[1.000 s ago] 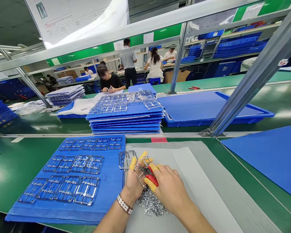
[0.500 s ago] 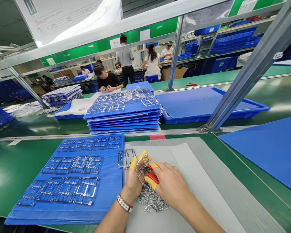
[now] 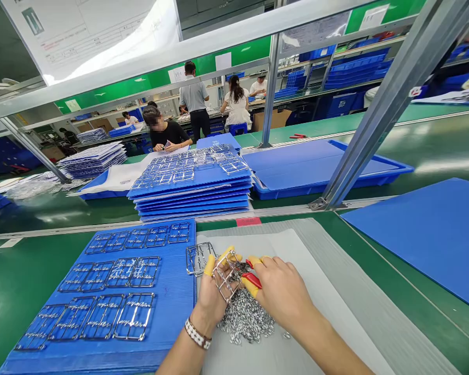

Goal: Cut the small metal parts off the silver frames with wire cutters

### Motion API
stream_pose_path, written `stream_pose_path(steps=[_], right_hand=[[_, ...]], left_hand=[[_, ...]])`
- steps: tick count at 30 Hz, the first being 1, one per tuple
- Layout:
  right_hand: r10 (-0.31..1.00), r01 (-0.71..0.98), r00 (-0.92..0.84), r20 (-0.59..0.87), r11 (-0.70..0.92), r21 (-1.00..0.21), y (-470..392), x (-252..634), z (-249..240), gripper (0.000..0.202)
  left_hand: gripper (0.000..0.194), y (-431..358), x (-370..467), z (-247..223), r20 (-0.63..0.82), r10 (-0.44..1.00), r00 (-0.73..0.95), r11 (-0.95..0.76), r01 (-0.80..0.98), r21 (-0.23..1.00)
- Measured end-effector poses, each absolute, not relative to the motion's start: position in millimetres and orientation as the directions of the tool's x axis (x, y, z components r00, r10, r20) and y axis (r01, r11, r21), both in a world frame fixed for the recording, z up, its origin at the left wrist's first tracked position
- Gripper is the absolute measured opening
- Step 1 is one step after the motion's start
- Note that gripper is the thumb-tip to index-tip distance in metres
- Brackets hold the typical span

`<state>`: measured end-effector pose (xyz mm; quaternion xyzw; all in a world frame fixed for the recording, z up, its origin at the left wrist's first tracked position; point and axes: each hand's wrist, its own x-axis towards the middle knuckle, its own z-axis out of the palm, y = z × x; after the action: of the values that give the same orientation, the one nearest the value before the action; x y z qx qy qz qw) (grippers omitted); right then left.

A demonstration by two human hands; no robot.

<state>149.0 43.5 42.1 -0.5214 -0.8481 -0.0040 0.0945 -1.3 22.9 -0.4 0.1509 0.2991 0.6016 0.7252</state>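
My left hand [image 3: 212, 294], with yellow finger covers, holds a small silver metal frame [image 3: 227, 276] tilted over a pile of small metal links [image 3: 247, 317]. In my right hand [image 3: 279, 286], also with yellow finger covers, are red-handled pliers [image 3: 252, 280]; their tips are at the links just right of the frame, too small to make out. Another metal frame [image 3: 200, 259] lies left of my left fingers, at the edge of the white sheet [image 3: 297, 333]. Rows of similar frames [image 3: 135, 316] rest on the blue board [image 3: 175, 307] at the left.
Behind stands a stack of blue boards [image 3: 191, 200] topped with more frames. A blue tray [image 3: 386, 179] sits behind the metal post [image 3: 359, 130]. Another blue board [image 3: 426, 234] lies at the right. Several people are at the far tables, one in black [image 3: 170, 134] nearest.
The pliers have moved slightly right, away from the metal frame, which now shows more fully in my left hand. The whole view has shifted a little.
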Motion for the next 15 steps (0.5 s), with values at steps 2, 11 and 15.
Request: stream_pose_path(steps=[2,11,15], right_hand=[[0.890,0.889,-0.431,0.150,0.447,-0.101,47.4,150.1,41.1,0.024],[0.884,0.873,-0.451,0.120,0.465,-0.145,50.5,146.7,40.4,0.021],[0.888,0.885,-0.441,0.130,0.454,-0.106,49.0,143.1,41.4,0.021]], left_hand=[[0.053,22.6,-1.1,-1.2,-0.264,0.959,0.108,0.246,-0.779,0.577],[0.052,22.6,-0.1,-2.2,-0.285,0.955,0.083,0.244,-0.768,0.592],[0.052,22.3,0.7,-2.4,-0.262,0.963,0.067,0.220,-0.756,0.616]])
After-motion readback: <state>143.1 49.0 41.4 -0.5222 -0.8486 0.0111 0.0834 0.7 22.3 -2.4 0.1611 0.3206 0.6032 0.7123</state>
